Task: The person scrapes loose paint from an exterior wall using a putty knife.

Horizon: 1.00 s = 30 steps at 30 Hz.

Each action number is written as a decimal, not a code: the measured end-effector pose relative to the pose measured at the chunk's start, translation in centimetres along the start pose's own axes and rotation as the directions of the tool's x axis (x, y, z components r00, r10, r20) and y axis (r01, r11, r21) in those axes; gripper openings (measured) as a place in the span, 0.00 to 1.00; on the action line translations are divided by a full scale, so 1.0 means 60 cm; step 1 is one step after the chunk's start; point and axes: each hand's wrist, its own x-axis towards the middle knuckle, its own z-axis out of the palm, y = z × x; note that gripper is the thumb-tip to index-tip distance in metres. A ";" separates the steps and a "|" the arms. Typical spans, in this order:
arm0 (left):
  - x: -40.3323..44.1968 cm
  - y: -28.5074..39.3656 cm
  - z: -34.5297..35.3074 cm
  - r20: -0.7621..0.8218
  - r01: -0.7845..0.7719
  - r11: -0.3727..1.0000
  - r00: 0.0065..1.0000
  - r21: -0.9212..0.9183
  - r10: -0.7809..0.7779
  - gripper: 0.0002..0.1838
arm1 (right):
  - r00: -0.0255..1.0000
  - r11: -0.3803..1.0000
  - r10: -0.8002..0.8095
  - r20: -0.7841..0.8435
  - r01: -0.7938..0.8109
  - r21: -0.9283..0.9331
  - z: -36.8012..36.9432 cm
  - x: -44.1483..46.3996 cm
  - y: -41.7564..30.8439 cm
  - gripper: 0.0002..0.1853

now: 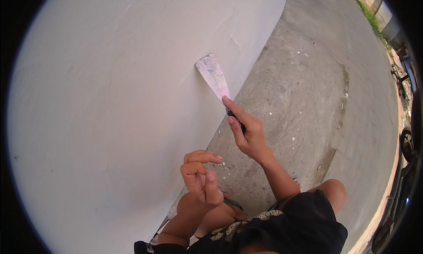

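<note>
My right hand is closed around the black handle of a putty knife, the index finger stretched along it to the base of the blade. Whitish, pinkish and grey smears coat the widening blade. Its broad end lies at or very close to the white wall; I cannot tell whether it touches. Lower down, my left hand is raised near the wall with loosely curled fingers and a gap between index finger and thumb. Nothing shows in it.
The grey concrete floor meets the wall along a slanting edge and carries scattered white flecks. My bent knee and black shirt are at the bottom. Dark vehicle parts line the far right, with a grass strip above.
</note>
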 end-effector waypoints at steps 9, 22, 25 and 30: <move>-0.025 0.035 -0.010 0.104 -0.004 0.970 0.994 0.241 -0.022 0.08 | 0.970 0.956 0.243 0.002 -0.240 0.167 -0.018 0.102 -0.040 0.23; -0.023 -0.025 0.034 0.194 -0.040 0.924 0.980 0.380 -0.038 0.06 | 0.998 0.990 0.050 -0.043 -0.044 0.134 -0.011 0.068 0.008 0.22; -0.017 -0.046 0.040 0.166 0.014 0.920 0.982 0.393 -0.086 0.02 | 0.998 0.995 0.069 -0.006 -0.068 0.074 -0.010 0.072 0.009 0.23; -0.016 -0.068 0.067 0.075 0.248 0.931 0.958 0.267 -0.277 0.05 | 0.995 0.995 0.101 -0.021 -0.101 0.001 -0.060 0.143 -0.035 0.22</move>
